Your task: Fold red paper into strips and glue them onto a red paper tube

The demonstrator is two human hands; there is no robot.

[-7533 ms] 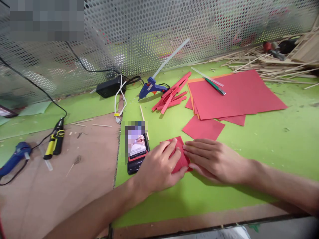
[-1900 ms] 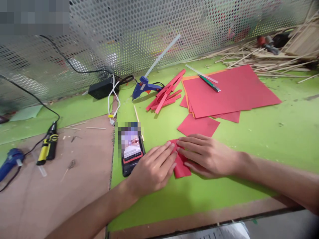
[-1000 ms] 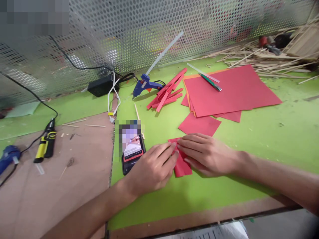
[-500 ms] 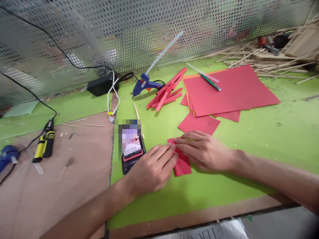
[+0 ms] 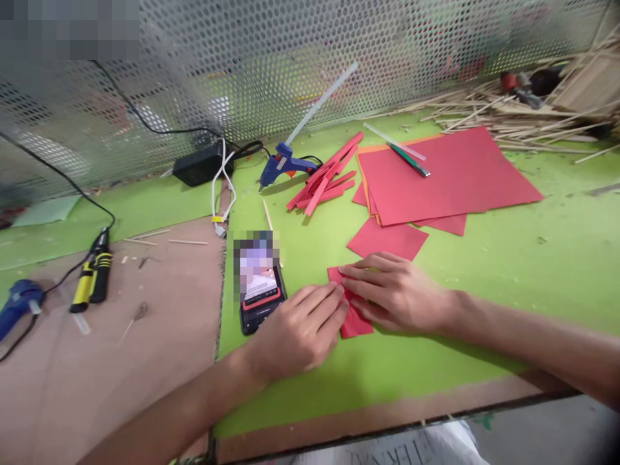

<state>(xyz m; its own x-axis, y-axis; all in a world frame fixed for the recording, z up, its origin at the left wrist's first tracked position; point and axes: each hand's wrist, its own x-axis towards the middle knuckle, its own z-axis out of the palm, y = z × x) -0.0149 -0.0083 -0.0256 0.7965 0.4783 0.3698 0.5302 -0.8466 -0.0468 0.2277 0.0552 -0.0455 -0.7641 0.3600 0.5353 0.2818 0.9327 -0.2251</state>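
A small folded piece of red paper [image 5: 358, 323] lies flat on the green tabletop between my hands, partly hidden under the fingers. My left hand [image 5: 305, 329] comes in from the left, with its fingers bent, pressed together and closed on the paper's left side; its thumb is hidden. Over the upper right part of the paper lies my right hand [image 5: 397, 290], fingers stretched out, slightly apart and pressing down. The fingertips of both hands nearly meet at the fold. A smartphone [image 5: 262, 310] with a lit screen lies left of the paper, close to my left hand.
Beyond are a red paper square [image 5: 387, 240], larger red sheets [image 5: 450, 174] bearing a green cutter [image 5: 409, 159], red paper strips [image 5: 324, 177] and a blue glue gun [image 5: 283, 165]. Thin wooden sticks [image 5: 465, 113] pile up at the back right. A yellow-black tool [image 5: 92, 274] lies left.
Both hands stay on the red paper, with only a slight shift of the left fingers along it. The whole view has moved a little.
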